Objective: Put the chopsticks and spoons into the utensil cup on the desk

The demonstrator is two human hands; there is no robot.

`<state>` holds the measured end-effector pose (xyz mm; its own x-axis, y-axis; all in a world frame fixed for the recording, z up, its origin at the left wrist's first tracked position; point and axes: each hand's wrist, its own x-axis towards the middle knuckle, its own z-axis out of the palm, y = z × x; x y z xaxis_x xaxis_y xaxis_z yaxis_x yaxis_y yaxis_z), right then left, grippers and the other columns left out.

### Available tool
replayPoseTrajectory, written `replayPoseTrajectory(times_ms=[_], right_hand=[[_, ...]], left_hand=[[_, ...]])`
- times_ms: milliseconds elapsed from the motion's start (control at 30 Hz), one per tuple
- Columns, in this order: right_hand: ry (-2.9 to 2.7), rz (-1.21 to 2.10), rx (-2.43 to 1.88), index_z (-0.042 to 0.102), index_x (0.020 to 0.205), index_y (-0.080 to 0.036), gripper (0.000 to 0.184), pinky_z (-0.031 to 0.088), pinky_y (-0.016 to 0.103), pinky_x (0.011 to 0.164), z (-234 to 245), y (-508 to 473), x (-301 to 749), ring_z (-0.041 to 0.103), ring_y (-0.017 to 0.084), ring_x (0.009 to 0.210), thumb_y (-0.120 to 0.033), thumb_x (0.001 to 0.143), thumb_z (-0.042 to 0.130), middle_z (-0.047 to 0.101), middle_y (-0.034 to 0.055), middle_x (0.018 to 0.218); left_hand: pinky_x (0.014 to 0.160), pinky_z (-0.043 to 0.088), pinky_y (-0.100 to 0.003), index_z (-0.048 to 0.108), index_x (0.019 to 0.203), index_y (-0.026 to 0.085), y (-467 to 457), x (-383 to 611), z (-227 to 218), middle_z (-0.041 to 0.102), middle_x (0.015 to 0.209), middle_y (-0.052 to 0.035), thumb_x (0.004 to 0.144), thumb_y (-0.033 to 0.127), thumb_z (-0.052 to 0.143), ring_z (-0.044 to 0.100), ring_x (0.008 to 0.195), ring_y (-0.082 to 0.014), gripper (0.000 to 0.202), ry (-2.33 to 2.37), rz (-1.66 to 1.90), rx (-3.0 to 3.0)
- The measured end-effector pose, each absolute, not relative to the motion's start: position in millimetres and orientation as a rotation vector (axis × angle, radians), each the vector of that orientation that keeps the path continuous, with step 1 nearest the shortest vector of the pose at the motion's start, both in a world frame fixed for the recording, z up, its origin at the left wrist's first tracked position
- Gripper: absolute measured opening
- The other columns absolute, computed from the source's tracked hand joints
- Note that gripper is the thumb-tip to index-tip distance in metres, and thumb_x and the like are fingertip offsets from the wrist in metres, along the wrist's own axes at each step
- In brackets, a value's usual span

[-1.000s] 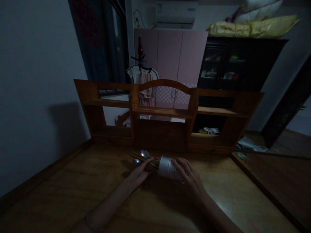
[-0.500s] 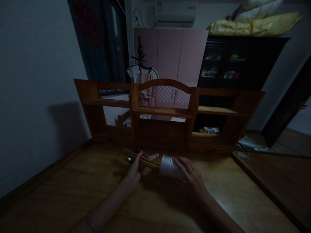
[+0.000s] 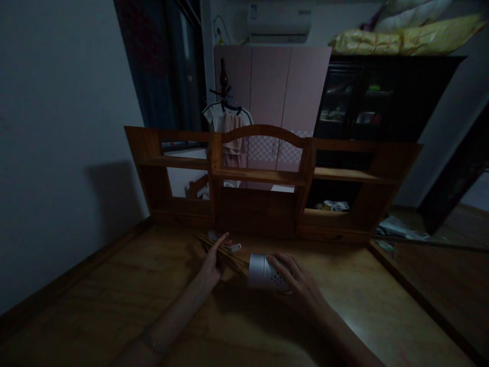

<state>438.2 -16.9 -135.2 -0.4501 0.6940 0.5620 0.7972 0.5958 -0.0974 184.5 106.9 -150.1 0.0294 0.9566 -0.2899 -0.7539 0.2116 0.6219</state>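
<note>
My right hand is wrapped round a silver perforated utensil holder that lies tipped on its side on the wooden table, its mouth facing left. Wooden chopsticks stick out of that mouth. My left hand is closed on the bundle of chopsticks. A white-handled utensil pokes out just beyond my left fingers. The room is dim, so small details are hard to make out.
A low wooden shelf unit stands along the table's far edge, right behind my hands. Beyond it are a pink wardrobe, a dark glass cabinet and hanging clothes. A wall runs along the left.
My left hand has drawn the chopsticks and spoons further out of the holder toward the left, then shifted slightly. The spoons seen earlier are now mostly hidden. The holder stays on its side.
</note>
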Motion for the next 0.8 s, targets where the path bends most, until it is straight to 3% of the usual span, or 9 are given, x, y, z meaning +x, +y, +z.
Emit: replayPoseTrajectory(times_ms=[300, 567, 800], right_hand=[[-2.31, -0.168, -1.101, 0.032, 0.147, -0.025, 0.08, 0.045, 0.049, 0.102, -135.8, -19.6, 432.2, 0.041, 0.029, 0.128, -0.015, 0.077, 0.069, 0.042, 0.0127, 0.142], [-2.245, -0.182, -1.119, 0.032, 0.148, -0.026, 0.082, 0.047, 0.051, 0.099, -131.8, -21.5, 431.5, 0.046, 0.03, 0.125, -0.014, 0.076, 0.069, 0.046, 0.0128, 0.139], [-2.193, -0.196, -1.143, 0.033, 0.147, -0.026, 0.082, 0.048, 0.05, 0.097, -133.6, -19.0, 434.2, 0.046, 0.031, 0.125, -0.015, 0.075, 0.071, 0.045, 0.013, 0.139]], left_hand=[[0.041, 0.045, -0.012, 0.067, 0.103, 0.014, 105.4, 175.5, -152.2, 0.066, 0.071, 0.0002, 0.074, 0.004, 0.062, 0.057, 0.044, -0.0043, 0.03, 0.646, 1.372, 0.407], [0.056, 0.056, -0.022, 0.066, 0.1, 0.016, 117.7, 174.7, -160.5, 0.068, 0.078, -0.0029, 0.077, 0.004, 0.058, 0.066, 0.058, -0.0118, 0.026, 0.587, 1.377, 0.381], [0.051, 0.054, -0.019, 0.065, 0.098, 0.016, 120.5, 171.5, -163.1, 0.068, 0.077, -0.0031, 0.074, 0.001, 0.056, 0.064, 0.056, -0.0112, 0.03, 0.552, 1.328, 0.348]])
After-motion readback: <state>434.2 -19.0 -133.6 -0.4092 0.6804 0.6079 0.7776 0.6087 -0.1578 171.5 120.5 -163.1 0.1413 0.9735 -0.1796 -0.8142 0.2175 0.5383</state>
